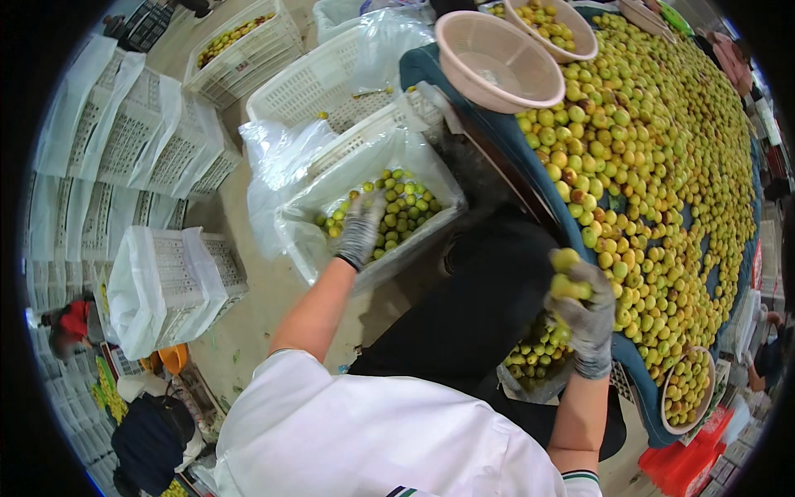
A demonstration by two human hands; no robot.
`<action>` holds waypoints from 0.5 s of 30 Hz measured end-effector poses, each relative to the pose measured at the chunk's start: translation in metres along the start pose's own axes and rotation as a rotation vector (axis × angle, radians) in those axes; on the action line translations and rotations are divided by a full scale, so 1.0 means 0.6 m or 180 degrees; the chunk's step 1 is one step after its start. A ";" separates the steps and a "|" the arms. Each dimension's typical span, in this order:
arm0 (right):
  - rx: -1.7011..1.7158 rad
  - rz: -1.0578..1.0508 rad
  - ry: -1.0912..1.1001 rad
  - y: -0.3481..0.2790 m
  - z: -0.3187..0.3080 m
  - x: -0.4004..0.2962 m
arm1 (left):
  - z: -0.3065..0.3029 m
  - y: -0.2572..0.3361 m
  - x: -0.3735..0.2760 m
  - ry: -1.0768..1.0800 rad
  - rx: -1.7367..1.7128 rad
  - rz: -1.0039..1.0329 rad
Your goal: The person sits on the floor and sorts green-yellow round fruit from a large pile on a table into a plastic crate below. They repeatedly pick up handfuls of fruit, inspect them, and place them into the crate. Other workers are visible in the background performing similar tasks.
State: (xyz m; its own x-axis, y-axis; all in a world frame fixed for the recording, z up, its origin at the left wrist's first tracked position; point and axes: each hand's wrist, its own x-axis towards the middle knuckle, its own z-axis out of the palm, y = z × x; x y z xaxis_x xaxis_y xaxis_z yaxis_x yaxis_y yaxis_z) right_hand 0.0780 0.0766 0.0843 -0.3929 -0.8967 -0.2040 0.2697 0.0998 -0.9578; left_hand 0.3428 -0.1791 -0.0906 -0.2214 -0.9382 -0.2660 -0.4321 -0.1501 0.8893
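Note:
My left hand (365,227), in a grey knit glove, reaches into a plastic crate lined with clear film (298,248); its fingers are among the round green fruit (397,217) inside, and whether they grip any cannot be told. In a matching glove, my right hand (584,304) holds several green-yellow fruit (570,287) at the edge of a blue-covered table (562,217). A wide heap of green and yellow fruit (671,155) lies on that table. Below my right hand, beside my leg, another lined container holds green fruit (537,360).
An empty pink plastic basin (497,62) sits on the table's corner, near another basin of fruit (549,25). A basin of fruit (686,391) stands at the lower right. Lined white crates (136,124) are stacked at left. Behind the fruit crate is a larger white crate (310,81). Other people work farther off.

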 end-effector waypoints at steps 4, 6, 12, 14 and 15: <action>-0.2008 -0.1289 -0.0789 0.027 0.157 0.116 | 0.047 0.139 -0.130 -0.2463 -0.5032 -0.0967; -0.2668 -0.1851 -0.0813 0.059 0.214 0.165 | 0.049 0.159 -0.142 -0.2079 -0.5300 -0.1041; -0.3960 -0.2461 -0.0982 0.170 0.291 0.256 | 0.028 0.077 -0.055 -0.1178 -0.5600 -0.1257; -0.3780 -0.2145 -0.0891 0.199 0.305 0.277 | 0.042 0.016 -0.021 -0.1015 -0.5802 -0.1153; -0.3693 -0.1979 -0.0847 0.209 0.305 0.292 | 0.041 0.009 -0.016 -0.1088 -0.5726 -0.1191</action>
State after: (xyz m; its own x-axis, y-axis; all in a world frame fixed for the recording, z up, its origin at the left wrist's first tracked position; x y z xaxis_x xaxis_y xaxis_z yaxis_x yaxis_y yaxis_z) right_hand 0.2041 -0.1469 -0.0341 0.0403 -0.9692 0.2429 -0.8376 -0.1653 -0.5207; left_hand 0.3209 -0.1630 -0.0924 -0.5869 -0.7222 -0.3662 0.7784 -0.6277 -0.0095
